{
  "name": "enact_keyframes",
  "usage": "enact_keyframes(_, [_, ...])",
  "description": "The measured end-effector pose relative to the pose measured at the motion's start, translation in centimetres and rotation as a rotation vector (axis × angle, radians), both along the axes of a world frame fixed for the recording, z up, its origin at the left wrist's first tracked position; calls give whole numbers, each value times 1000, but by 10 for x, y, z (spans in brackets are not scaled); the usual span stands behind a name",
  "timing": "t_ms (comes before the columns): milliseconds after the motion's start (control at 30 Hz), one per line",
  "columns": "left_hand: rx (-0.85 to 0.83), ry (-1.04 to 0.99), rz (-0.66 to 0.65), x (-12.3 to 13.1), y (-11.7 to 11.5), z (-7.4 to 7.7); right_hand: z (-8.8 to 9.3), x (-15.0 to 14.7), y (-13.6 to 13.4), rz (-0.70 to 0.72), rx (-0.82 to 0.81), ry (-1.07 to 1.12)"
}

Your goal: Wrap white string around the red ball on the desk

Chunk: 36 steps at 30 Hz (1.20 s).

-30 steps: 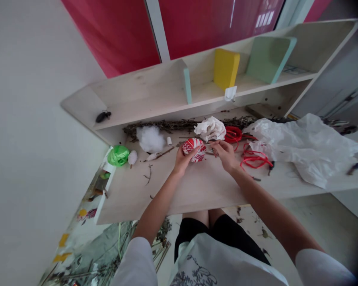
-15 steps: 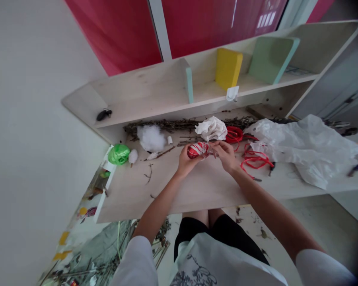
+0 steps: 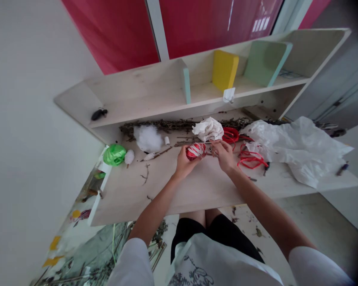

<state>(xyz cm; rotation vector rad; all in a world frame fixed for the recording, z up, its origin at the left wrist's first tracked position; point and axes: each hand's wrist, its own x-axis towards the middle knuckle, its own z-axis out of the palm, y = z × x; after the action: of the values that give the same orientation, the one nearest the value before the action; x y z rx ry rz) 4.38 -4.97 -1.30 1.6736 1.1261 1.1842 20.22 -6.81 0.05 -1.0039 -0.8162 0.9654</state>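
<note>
My left hand (image 3: 185, 162) grips a ball wound with red and white strands (image 3: 195, 151). My right hand (image 3: 224, 155) is pinched close to the ball, and a thin pale strand (image 3: 208, 151) seems to run between them. Just behind the hands lie a crumpled white tissue (image 3: 208, 129) and a coil of red cord (image 3: 230, 135). More red cord (image 3: 252, 160) trails beyond my right hand, beside a crumpled white plastic bag (image 3: 298, 151).
Dried twigs (image 3: 179, 125), cotton wool (image 3: 148, 139), a green raffia ball (image 3: 114, 155) and a small white ball (image 3: 129, 157) lie along the pale wooden desk (image 3: 179, 190). Above stands a shelf (image 3: 137, 101) holding a yellow block (image 3: 225, 70) and a black beetle figure (image 3: 99, 114).
The ball has turned in my left hand and sits closer to my right hand than a second ago. The whole view has shifted slightly left.
</note>
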Motion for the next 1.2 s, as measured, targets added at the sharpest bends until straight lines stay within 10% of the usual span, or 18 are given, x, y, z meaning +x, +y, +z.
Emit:
enact_keyframes(467, [317,224,61,-4,1,-7,-1,1,1,-58,-30,22])
enact_keyframes(1200, [69,-69,64,1,4,-9,-2,-17,-13,112,165,-526])
